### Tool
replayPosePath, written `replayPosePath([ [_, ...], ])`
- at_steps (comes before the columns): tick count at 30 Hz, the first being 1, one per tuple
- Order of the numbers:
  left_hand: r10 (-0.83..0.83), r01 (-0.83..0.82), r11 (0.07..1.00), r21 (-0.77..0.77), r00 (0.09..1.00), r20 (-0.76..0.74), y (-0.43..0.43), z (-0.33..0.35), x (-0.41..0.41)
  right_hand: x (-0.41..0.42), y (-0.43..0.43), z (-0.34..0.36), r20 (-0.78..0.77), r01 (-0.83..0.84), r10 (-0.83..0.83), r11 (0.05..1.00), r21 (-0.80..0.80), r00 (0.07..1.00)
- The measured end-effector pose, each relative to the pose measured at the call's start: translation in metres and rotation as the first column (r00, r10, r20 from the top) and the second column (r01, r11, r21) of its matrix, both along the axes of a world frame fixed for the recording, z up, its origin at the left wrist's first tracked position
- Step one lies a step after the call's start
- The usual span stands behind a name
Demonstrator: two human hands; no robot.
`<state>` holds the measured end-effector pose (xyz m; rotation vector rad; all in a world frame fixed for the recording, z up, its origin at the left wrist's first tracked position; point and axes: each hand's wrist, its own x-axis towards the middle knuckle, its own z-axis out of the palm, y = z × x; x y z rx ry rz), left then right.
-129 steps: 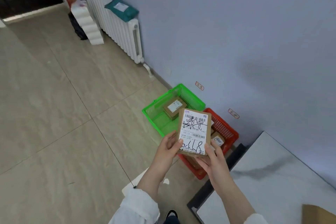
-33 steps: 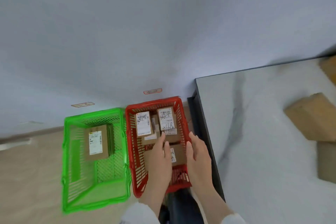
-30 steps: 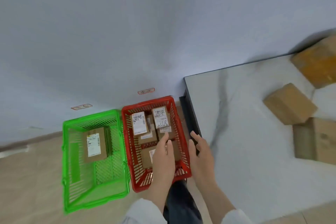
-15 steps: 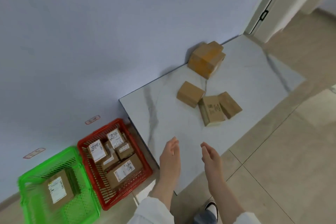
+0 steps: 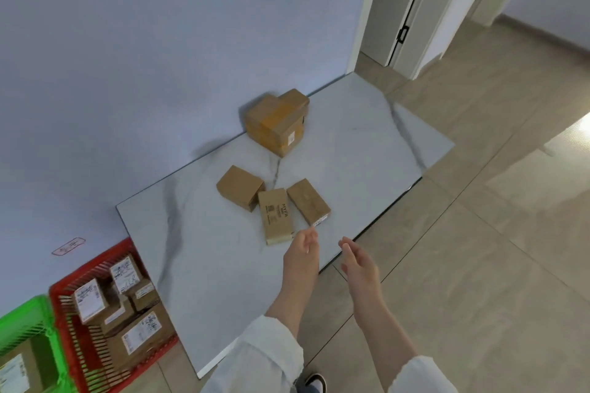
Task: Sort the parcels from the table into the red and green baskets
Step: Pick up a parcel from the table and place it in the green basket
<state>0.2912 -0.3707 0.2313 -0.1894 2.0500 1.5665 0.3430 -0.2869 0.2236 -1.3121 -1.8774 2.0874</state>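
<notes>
Three small brown parcels lie together on the marble table (image 5: 223, 265): a squarish one (image 5: 240, 187), a long printed one (image 5: 276, 215) and a narrow one (image 5: 308, 202). A bigger taped box (image 5: 277, 121) stands at the wall. My left hand (image 5: 302, 254) hovers empty just in front of the long parcel, fingers relaxed. My right hand (image 5: 359, 260) is beside it over the table's front edge, also empty with straight fingers. The red basket (image 5: 64, 292) at lower left holds several labelled parcels. The green basket (image 5: 30, 313) at the corner holds one.
The table stands against a blue-grey wall. Beige tiled floor spreads to the right, with a white door frame (image 5: 412, 9) at the back right. My shoe (image 5: 314, 383) shows below the table's near corner.
The parcel I held a few seconds ago now lies in the red basket. I have turned from the baskets to the table, and both empty hands have moved toward the small parcels.
</notes>
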Motion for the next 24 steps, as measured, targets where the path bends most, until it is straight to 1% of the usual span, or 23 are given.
replayPosePath([
  [4,0.031,-0.031,0.999,-0.024,0.999,-0.027,0.038,-0.001,-0.027,-0.027,0.039,0.0,-0.009,-0.009,0.009,1.0,-0.003,1.0],
  [6,0.049,-0.049,0.999,-0.007,0.999,-0.019,0.054,-0.006,-0.044,-0.046,0.057,0.001,-0.011,-0.027,0.026,1.0,-0.008,1.0],
  [10,0.125,-0.126,0.992,0.021,0.992,0.031,0.085,-0.02,-0.085,-0.092,0.093,-0.002,-0.019,-0.076,0.076,0.997,-0.003,0.997],
  [15,0.223,-0.227,0.974,0.02,0.968,0.114,0.117,-0.035,-0.148,-0.157,0.136,-0.012,0.043,-0.163,0.163,0.987,0.01,0.986],
  [21,0.345,-0.348,0.938,0.005,0.932,0.111,0.134,-0.038,-0.213,-0.236,0.166,-0.01,0.057,-0.239,0.24,0.971,-0.023,0.969],
  [24,0.393,-0.393,0.92,-0.02,0.916,0.086,0.139,-0.045,-0.245,-0.272,0.176,-0.012,0.055,-0.314,0.315,0.949,-0.01,0.948],
])
